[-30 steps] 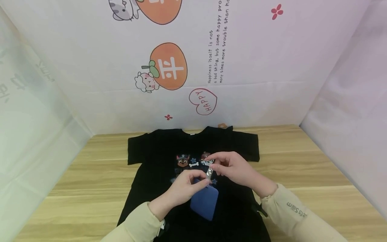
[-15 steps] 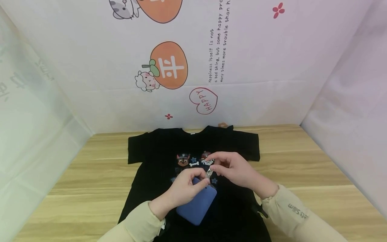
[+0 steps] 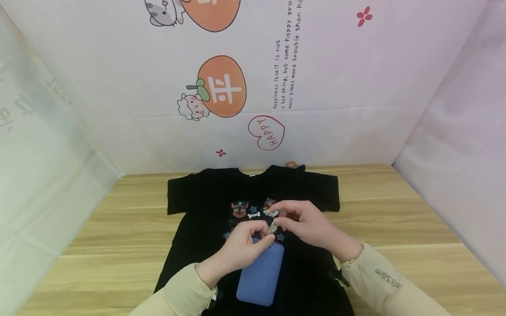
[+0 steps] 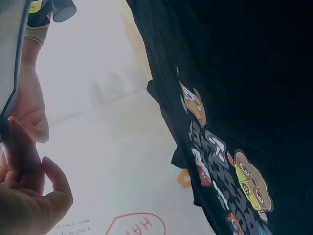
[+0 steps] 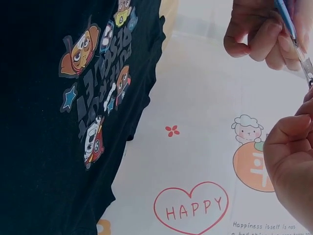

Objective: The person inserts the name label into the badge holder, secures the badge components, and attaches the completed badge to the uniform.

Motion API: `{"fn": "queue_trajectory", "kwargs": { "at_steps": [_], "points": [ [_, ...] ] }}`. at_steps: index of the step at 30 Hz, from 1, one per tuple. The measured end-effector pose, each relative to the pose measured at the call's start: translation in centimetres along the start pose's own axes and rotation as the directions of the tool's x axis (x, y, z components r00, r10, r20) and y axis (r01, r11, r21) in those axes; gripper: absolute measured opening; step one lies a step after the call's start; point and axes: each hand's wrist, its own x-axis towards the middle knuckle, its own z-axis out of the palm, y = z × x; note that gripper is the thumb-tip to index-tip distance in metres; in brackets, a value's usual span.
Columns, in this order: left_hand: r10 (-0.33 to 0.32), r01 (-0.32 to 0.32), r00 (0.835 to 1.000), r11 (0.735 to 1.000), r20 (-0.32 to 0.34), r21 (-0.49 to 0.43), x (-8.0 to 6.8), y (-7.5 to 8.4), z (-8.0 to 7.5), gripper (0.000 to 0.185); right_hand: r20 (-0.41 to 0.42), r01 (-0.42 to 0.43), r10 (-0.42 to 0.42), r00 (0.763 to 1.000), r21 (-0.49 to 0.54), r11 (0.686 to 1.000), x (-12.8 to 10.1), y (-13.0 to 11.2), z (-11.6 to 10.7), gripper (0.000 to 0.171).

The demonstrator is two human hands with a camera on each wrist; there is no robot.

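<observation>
A blue badge holder (image 3: 260, 276) with rounded corners hangs below my left hand (image 3: 243, 245) in the head view. Thumb and fingers of that hand pinch the clear strap at its top. My right hand (image 3: 306, 223) pinches the small metal clip (image 3: 272, 226) at the strap's other end, partly hidden by fingertips. In the right wrist view the holder's blue edge (image 5: 286, 18) and the clip (image 5: 307, 69) show between both hands. Seen from the left wrist, the holder (image 4: 9, 58) fills the upper left edge. Under the hands a black T-shirt (image 3: 219, 186) lies spread out.
The shirt's cartoon dog print (image 3: 239, 210) is partly covered by the hands. It lies on a wood-grain table (image 3: 118, 237). A white printed cloth (image 3: 336, 87) stands behind as a wall, with more white cloth (image 3: 458, 145) on both sides.
The badge holder has swung beneath the left hand, first to the left and then back, and its broad blue face now shows more fully. Both hands stay nearly in place, still pinching strap and clip.
</observation>
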Motion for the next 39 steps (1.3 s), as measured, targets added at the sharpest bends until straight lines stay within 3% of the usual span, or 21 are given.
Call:
{"fn": "queue_trajectory", "kwargs": {
  "at_steps": [7, 25, 33, 39],
  "points": [
    [-0.009, 0.009, 1.000, 1.000, -0.024, 0.018, -0.2, 0.0, 0.2, 0.021, 0.007, 0.008, -0.008, 1.000, 0.001, 1.000, 0.0, 0.0, 0.0, 0.019],
    [-0.057, 0.058, 0.998, 0.998, 0.018, -0.039, 0.3, -0.9, 0.2, 0.014, -0.044, -0.017, 0.016, 0.999, -0.038, 0.999, -0.3, 0.7, -0.5, 0.021],
    [-0.044, 0.044, 0.999, 0.999, -0.001, -0.027, 0.6, -1.0, 0.1, 0.016, -0.068, -0.015, 0.011, 0.998, -0.061, 0.998, -0.8, 1.4, -0.9, 0.025],
    [-0.029, 0.032, 0.999, 0.997, 0.040, -0.066, 0.7, -0.9, 0.2, 0.019, -0.082, 0.018, -0.026, 0.996, -0.106, 0.994, -1.0, 1.9, -1.1, 0.025]
  ]
}}
